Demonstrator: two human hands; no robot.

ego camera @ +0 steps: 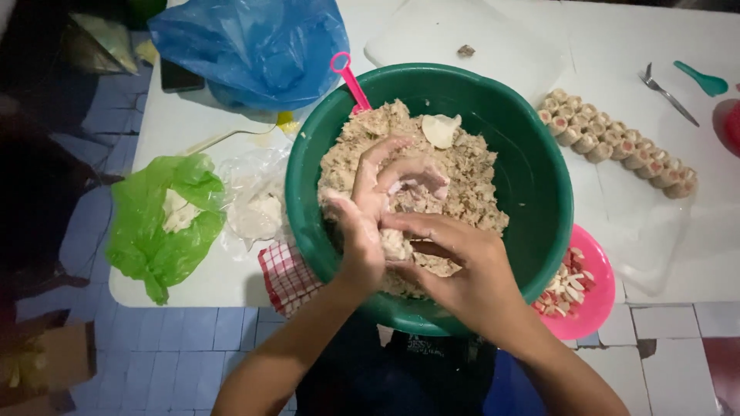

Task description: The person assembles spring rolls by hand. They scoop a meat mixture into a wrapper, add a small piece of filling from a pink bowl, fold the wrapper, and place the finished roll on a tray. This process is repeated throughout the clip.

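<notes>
Head view: a white counter (pixel 200 123) stands over a blue tiled floor (pixel 177 339). On it sits a green bowl (pixel 539 177) full of beige mix (pixel 470 166). A blue bag (pixel 254 50) and a green bag (pixel 158 223) lie to the left, rolls (pixel 617 142) in rows to the right, and a pink bowl (pixel 597 296) beside the green one. Your left hand (pixel 378 208) cups a lump (pixel 395 245) of mix over the bowl, grip half curled. Your right hand (pixel 462 266) presses against that lump, fingers narrow around it.
</notes>
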